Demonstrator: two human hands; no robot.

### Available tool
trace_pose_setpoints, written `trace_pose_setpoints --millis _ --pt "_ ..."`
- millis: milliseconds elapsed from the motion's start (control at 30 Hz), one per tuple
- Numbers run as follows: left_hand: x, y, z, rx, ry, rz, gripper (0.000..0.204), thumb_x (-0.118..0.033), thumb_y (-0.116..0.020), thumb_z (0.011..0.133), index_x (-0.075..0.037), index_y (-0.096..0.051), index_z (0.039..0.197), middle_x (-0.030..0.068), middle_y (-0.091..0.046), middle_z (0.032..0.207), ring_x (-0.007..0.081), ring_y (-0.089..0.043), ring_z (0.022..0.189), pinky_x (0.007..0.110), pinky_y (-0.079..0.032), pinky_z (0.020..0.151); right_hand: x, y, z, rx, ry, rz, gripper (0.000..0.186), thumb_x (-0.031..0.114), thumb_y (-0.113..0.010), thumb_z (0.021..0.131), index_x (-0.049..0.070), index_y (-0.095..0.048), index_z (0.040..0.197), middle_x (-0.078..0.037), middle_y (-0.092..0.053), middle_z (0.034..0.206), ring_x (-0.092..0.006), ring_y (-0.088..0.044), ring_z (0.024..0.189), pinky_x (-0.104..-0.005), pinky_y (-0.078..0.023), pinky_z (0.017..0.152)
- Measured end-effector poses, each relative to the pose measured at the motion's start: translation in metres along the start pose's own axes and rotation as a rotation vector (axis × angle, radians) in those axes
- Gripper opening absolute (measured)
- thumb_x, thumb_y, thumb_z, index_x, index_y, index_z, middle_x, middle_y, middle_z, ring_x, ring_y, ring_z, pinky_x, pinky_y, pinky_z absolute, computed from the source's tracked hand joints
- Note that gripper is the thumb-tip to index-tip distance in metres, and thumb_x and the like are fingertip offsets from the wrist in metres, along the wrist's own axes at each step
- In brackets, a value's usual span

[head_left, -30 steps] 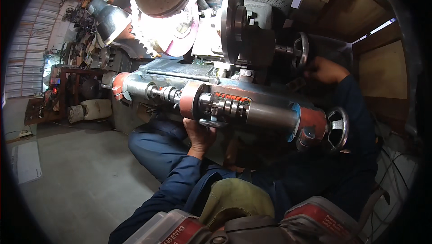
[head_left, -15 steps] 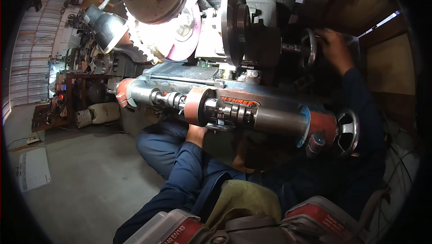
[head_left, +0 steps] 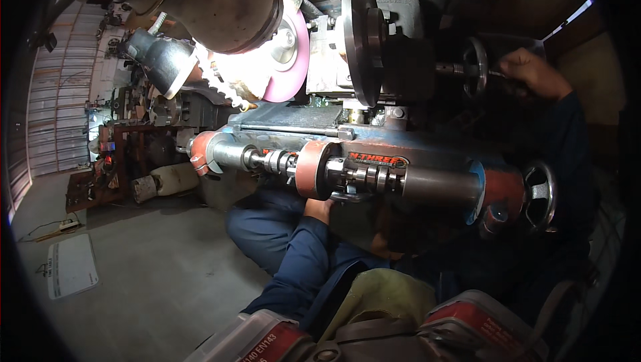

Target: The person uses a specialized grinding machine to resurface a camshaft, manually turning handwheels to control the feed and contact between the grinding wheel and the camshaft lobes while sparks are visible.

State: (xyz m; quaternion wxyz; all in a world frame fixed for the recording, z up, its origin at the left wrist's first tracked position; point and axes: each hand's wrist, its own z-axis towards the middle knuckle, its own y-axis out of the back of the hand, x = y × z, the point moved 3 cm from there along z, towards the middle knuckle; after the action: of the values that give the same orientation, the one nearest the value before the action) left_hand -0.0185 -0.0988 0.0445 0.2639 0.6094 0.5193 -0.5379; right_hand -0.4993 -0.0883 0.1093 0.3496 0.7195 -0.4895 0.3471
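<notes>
Beyond the grey floor, the camshaft sits mounted, pink wheel apart, right hand grasping the far-right handwheel handle, left hand grip hidden.

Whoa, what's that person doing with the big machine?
A person is working at a machine with both hands. The right hand is curled at the handle of an upper handwheel. The left hand is below a red ring, partly hidden, so its grip isn't clear. A lumpy metal shaft lies across the machine, and a pinkish disc stands behind it.
</notes>
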Motion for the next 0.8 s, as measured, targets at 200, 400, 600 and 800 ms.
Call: trace_pose_setpoints --millis 200,400,600,800 --pt "-0.015 0.012 0.011 0.159 0.067 0.052 0.040 -0.021 -0.058 0.092 -0.003 -0.052 0.127 0.0086 -0.060 0.120 0.0209 -0.059 0.110 0.036 -0.048 0.095 -0.017 -0.030 0.017 0.172 -0.279 -0.263 0.025 0.022 -0.055 0.095 0.001 -0.067 0.096 -0.008 -0.067 0.079 -0.0151 -0.061 0.067 -0.0316 -0.048 0.056" --pt "-0.070 0.009 0.028 0.458 -0.181 0.698 0.048 -0.026 -0.068 0.080 -0.003 -0.057 0.120 0.0116 -0.062 0.112 0.0270 -0.060 0.105 0.038 -0.048 0.091 -0.077 -0.009 0.057 -0.004 0.002 -0.832 0.028 0.019 -0.058 0.091 0.001 -0.065 0.110 -0.017 -0.068 0.106 -0.0312 -0.065 0.097 -0.0394 -0.049 0.089" --pt "-0.078 -0.011 0.032 0.584 -0.417 1.019 0.057 -0.032 -0.078 0.068 -0.002 -0.061 0.113 0.0146 -0.064 0.105 0.0331 -0.061 0.100 0.040 -0.048 0.088 -0.022 0.001 0.055 -0.567 0.195 -0.710 0.027 0.017 -0.068 0.086 0.002 -0.067 0.109 -0.017 -0.066 0.110 -0.0326 -0.061 0.105 -0.0394 -0.046 0.095" --pt "-0.081 -0.018 0.033 0.549 -0.465 1.004 0.061 -0.044 -0.083 0.057 -0.006 -0.065 0.102 0.0099 -0.067 0.089 0.0313 -0.064 0.087 0.039 -0.049 0.079 -0.010 -0.004 0.046 -0.671 0.183 -0.642 0.025 0.018 -0.069 0.086 0.000 -0.068 0.104 -0.017 -0.065 0.109 -0.0295 -0.060 0.107 -0.0371 -0.046 0.095"
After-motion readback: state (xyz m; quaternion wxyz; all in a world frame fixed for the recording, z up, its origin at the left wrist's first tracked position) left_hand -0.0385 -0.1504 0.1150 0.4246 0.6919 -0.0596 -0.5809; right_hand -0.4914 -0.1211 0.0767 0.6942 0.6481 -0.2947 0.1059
